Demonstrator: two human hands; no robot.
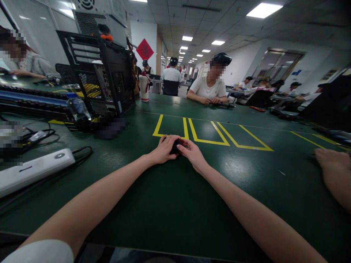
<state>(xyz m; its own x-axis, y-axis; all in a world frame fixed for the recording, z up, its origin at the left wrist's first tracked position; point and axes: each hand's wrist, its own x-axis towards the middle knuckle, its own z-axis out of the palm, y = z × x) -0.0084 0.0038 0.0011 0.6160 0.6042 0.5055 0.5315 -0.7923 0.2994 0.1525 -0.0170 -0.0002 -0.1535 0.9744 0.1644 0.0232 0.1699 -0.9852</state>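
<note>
Forearms (109, 202), fingers (172, 138) covering object (174, 147) near tape (185, 128)

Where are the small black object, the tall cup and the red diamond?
Small black object (174, 147): head view, its uncovered middle.
Tall cup (144, 88): head view, the middle of its side.
Red diamond (145, 49): head view, its centre.

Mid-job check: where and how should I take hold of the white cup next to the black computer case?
Probably best around the middle of the white cup, coming in from the right. It stands upright with a rounded wall for fingers to wrap, and the black computer case crowds its left side.
</note>
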